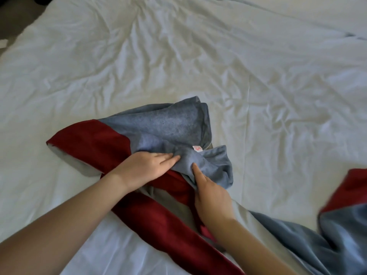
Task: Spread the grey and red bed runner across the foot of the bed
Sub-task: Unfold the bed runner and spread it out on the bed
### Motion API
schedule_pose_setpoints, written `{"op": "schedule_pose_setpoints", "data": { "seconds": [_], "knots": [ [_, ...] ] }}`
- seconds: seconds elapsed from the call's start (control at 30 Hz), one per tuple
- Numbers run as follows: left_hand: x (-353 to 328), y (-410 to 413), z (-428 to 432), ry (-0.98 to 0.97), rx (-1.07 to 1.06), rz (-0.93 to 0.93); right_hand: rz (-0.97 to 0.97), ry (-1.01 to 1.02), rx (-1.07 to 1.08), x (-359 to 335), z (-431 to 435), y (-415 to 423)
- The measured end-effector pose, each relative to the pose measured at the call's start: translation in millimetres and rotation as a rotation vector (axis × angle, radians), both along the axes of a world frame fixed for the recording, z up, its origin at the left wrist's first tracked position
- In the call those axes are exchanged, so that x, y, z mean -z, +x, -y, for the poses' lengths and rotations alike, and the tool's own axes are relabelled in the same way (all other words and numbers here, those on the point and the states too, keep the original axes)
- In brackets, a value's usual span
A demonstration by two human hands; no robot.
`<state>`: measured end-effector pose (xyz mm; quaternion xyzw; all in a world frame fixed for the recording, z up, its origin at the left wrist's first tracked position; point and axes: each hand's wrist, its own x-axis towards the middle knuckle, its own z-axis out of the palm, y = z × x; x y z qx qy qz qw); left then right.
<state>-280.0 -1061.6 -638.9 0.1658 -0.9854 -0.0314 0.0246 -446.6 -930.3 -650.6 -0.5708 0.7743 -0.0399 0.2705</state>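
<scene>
The grey and red bed runner (164, 126) lies crumpled and partly folded on the white bed (178, 56), with a red end at the left and a twisted red and grey length trailing toward the lower right. A small white and pink label shows near its middle. My left hand (147, 167) presses flat on the grey cloth, fingers together and pointing right. My right hand (210, 191) pinches a grey fold beside it, index finger stretched out. Another part of the runner (345, 215), red over grey, lies bunched at the right edge.
The white sheet is heavily wrinkled all over. The bed's left edge runs diagonally at the upper left, with dark floor (17, 18) beyond it. A fold of sheet crosses the top right corner.
</scene>
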Motion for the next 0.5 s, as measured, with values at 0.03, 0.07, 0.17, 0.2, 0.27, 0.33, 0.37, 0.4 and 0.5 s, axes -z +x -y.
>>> {"op": "schedule_pose_setpoints", "data": {
  "seconds": [0.03, 0.07, 0.17, 0.2, 0.27, 0.33, 0.37, 0.4, 0.5],
  "knots": [
    [-4, 3, 4, -0.009, 0.004, -0.017, 0.007, -0.01, 0.028, -5, 2, 4],
    [-8, 7, 9, -0.015, 0.011, -0.028, 0.014, -0.03, 0.061, -9, 5, 10],
    [-25, 23, 27, -0.029, 0.019, -0.054, 0.026, -0.125, 0.122, -25, 19, 34],
    [-30, 32, 34, -0.026, 0.009, -0.068, 0.039, -0.148, 0.134, -31, 27, 44],
    [-42, 53, 47, -0.005, -0.006, -0.094, 0.078, -0.185, 0.145, -42, 41, 70],
    [-55, 82, 60, -0.025, 0.009, -0.11, 0.125, -0.234, 0.159, -53, 53, 105],
    [-63, 97, 67, -0.042, 0.017, -0.103, 0.15, -0.269, 0.172, -57, 59, 126],
    [-69, 114, 74, -0.058, 0.021, -0.087, 0.173, -0.297, 0.186, -60, 64, 148],
    [-88, 173, 94, -0.094, 0.036, -0.055, 0.242, -0.273, 0.234, -65, 77, 226]
  ]
}}
